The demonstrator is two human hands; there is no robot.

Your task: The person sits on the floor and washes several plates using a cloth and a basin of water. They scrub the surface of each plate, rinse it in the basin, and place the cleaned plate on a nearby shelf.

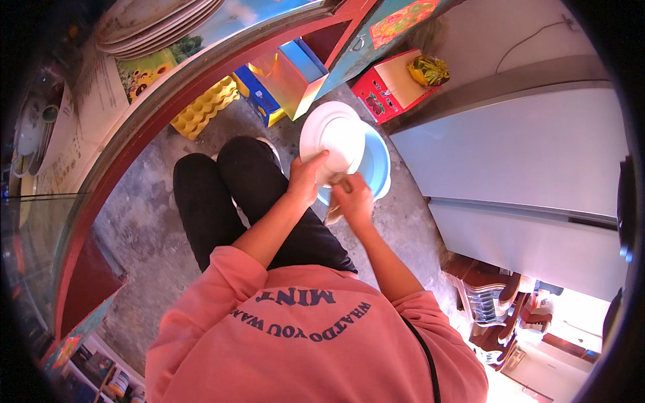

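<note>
My left hand (306, 177) grips a white plate (341, 138) by its near left edge, the thumb lying across the top face. The plate is tilted above a light blue basin (379, 161) that stands on the floor. In my right hand (354, 197) is a brownish cloth (333, 213), pressed against or close to the plate's near edge; part of the hand is blurred. The cloth's lower end hangs over the basin's near rim. What lies inside the basin is mostly hidden by the plate.
A stack of plates (151, 30) sits on the table at upper left. Below its red edge are a yellow egg tray (204, 108) and a shiny gift box (297, 75). A red carton (375, 95) bears a yellow bag (428, 70). A pale refrigerator (519, 151) stands at right.
</note>
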